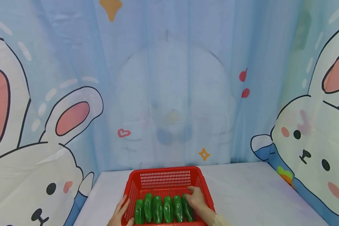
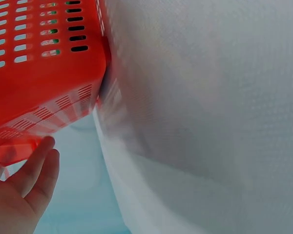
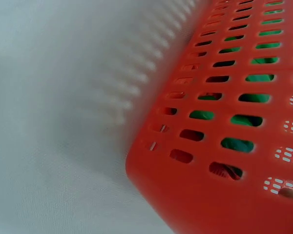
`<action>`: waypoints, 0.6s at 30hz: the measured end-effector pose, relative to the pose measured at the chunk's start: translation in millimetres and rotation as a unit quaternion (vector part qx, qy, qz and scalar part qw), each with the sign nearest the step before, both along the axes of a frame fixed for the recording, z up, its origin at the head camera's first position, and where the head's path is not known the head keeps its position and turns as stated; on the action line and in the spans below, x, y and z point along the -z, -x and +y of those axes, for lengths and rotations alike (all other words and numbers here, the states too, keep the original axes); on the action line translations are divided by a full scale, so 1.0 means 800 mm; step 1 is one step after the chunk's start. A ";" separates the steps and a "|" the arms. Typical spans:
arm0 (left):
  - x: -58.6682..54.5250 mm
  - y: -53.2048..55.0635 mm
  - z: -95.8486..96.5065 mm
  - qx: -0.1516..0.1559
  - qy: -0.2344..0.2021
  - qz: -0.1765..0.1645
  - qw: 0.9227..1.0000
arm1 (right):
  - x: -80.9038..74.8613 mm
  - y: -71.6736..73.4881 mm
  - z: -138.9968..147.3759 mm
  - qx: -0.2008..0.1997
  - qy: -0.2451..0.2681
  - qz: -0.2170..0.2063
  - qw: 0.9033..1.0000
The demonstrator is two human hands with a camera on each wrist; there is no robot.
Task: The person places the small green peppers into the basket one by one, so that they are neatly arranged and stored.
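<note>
A red plastic basket [image 1: 166, 171] holds several green chili peppers [image 1: 157, 209] lying side by side in a row, stems toward the far wall. My left hand [image 1: 119, 214] rests at the basket's left rim. Its fingers look fairly straight along the outside, and the thumb reaches toward the inside; the left wrist view shows those fingers [image 2: 41, 178] beside the rim. Inside the basket, my right hand [image 1: 196, 199] holds the stem end of the rightmost chili pepper [image 1: 188, 211], its fingertips partly hidden. In the right wrist view, only the slotted basket wall [image 3: 219, 117] shows clearly, with green behind it.
The basket stands on a white-covered table [image 1: 243, 194]. Behind it hangs a pale blue curtain [image 1: 169, 78] printed with cartoon rabbits, which also covers both sides. The basket's walls rise above the peppers.
</note>
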State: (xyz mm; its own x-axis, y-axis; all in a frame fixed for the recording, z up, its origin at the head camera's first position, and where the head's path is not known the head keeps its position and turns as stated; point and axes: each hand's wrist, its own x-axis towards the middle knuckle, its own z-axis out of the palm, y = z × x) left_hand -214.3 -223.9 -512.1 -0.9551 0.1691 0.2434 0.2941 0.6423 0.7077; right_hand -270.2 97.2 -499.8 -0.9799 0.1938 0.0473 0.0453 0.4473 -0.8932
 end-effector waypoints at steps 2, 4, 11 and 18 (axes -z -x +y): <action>-0.001 0.000 0.000 -0.002 0.011 0.002 1.000 | -0.002 0.000 0.000 0.000 0.003 0.004 1.000; -0.002 0.001 -0.001 -0.010 0.023 -0.001 1.000 | -0.005 0.000 -0.002 0.000 0.006 0.007 1.000; -0.007 -0.001 -0.003 -0.035 0.066 -0.018 0.997 | -0.026 -0.001 -0.008 -0.005 0.016 0.014 1.000; -0.012 -0.002 -0.006 -0.038 0.080 -0.012 0.996 | -0.046 -0.006 -0.011 -0.036 0.027 0.027 0.999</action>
